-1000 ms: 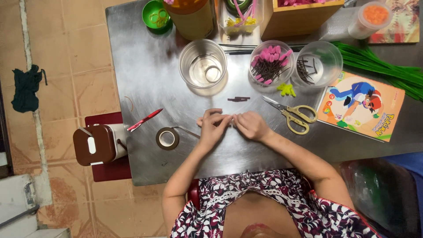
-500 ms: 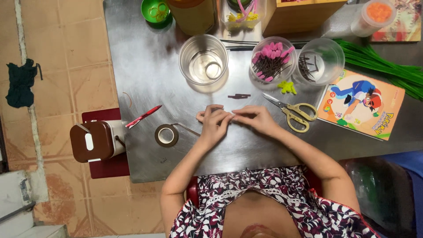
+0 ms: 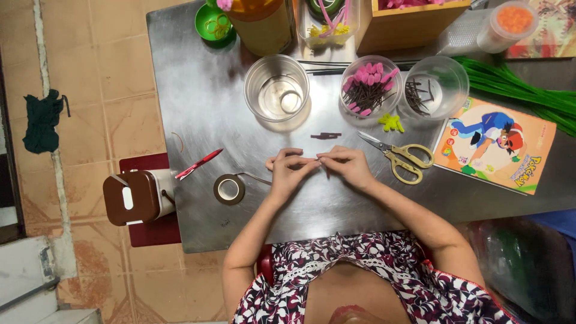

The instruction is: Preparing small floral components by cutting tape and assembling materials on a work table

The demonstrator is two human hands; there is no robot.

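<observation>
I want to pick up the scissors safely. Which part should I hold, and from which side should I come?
Take the scissors by the yellow handle loops, coming from the right side of the table, near the picture book. The loops lie toward the book and have holes for fingers, while the open metal blades point left toward the hands.

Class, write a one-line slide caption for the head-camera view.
Left hand and right hand pinch a small thin piece together over a metal table, beside scissors and a tape roll.

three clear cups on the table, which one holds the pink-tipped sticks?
The middle clear cup. The left cup looks almost empty, and the right cup holds only dark sticks with no pink.
</observation>
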